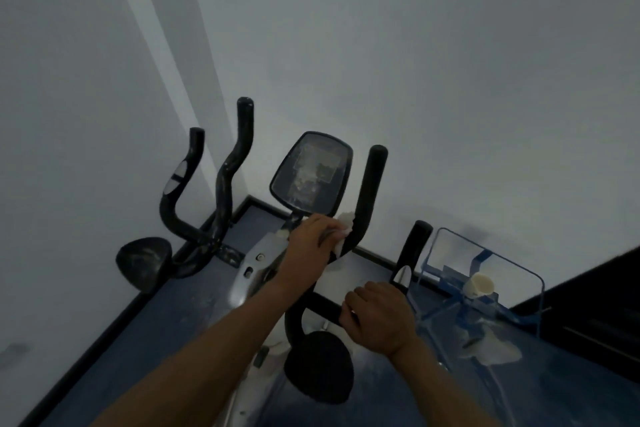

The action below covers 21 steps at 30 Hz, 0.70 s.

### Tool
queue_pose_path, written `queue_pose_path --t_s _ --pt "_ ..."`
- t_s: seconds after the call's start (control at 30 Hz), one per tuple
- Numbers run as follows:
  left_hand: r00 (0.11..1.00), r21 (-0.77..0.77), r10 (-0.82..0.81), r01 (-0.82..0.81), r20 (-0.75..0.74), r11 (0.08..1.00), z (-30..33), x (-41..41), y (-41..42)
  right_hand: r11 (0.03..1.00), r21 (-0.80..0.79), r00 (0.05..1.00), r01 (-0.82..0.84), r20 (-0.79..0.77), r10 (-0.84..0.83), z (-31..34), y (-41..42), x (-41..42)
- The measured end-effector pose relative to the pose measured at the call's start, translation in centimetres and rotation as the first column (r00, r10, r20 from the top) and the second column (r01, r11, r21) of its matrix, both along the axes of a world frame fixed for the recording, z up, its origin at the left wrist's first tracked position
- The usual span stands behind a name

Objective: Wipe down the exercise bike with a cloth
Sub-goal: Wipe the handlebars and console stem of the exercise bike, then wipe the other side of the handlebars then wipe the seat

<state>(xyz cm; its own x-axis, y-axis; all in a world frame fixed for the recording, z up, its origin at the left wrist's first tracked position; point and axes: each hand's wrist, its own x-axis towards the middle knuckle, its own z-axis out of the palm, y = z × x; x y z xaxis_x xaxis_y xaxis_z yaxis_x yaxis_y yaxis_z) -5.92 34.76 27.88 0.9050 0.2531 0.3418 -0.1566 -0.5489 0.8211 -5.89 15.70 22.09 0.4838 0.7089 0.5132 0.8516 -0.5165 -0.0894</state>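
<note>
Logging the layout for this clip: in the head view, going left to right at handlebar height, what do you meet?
Second bike's seat → its handlebars → console → left hand holding the cloth → right hand on the handlebar → clear plastic stand.

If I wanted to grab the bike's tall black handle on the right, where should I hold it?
Hold the upright handlebar on its straight padded stretch above the cloth, coming from the seat side. It is round and bare there; lower down the left hand is wiping.
</note>
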Motion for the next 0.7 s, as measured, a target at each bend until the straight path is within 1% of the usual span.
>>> queue_pose_path --t_s 0.13,0.23,0.3,0.33,0.4,0.43,0.47,0.53,0.6,0.7 --pt "0.998 0.002 0.004 -0.004 -0.063 1.000 0.6 -3.8 0.5 0.999 0.037 0.999 -0.036 0.012 0.035 0.0 -0.2 0.2" --pt "0.986 -0.036 0.143 -0.147 -0.084 0.989 1.6 -7.1 0.1 0.998 0.044 0.998 -0.048 -0.041 0.050 0.5 -0.3 0.1" --pt "0.968 -0.130 0.228 -0.241 -0.109 0.962 2.6 -9.6 -0.5 0.995 0.085 0.986 -0.046 -0.156 0.059 1.2 -0.2 -0.3" --pt "0.956 -0.161 0.270 -0.287 -0.117 0.944 3.3 -10.9 -0.9 0.990 0.138 0.967 -0.042 -0.243 0.075 1.7 0.0 -0.8" --pt "0.931 -0.207 0.347 -0.364 -0.113 0.908 5.2 -13.7 -1.5 0.956 0.292 0.880 -0.039 -0.443 0.171 3.4 0.8 -2.2" --pt "0.925 -0.240 0.367 -0.381 -0.101 0.893 6.3 -15.3 -1.7 0.931 0.362 0.826 -0.055 -0.508 0.246 4.6 1.4 -3.3" --pt "0.922 -0.274 0.378 -0.386 -0.087 0.881 7.3 -16.9 -2.0 0.907 0.412 0.780 -0.091 -0.537 0.322 5.9 2.0 -4.7" --pt "0.915 -0.308 0.397 -0.399 -0.071 0.864 9.3 -20.4 -2.7 0.858 0.474 0.715 -0.197 -0.529 0.457 8.7 3.3 -8.1" --pt "0.904 -0.306 0.425 -0.417 -0.045 0.856 11.3 -24.1 -3.6 0.803 0.512 0.669 -0.305 -0.485 0.564 10.9 4.4 -11.7" --pt "0.880 -0.318 0.475 -0.452 -0.007 0.833 13.9 -29.8 -4.6 0.731 0.520 0.607 -0.442 -0.427 0.671 12.7 5.5 -16.9"
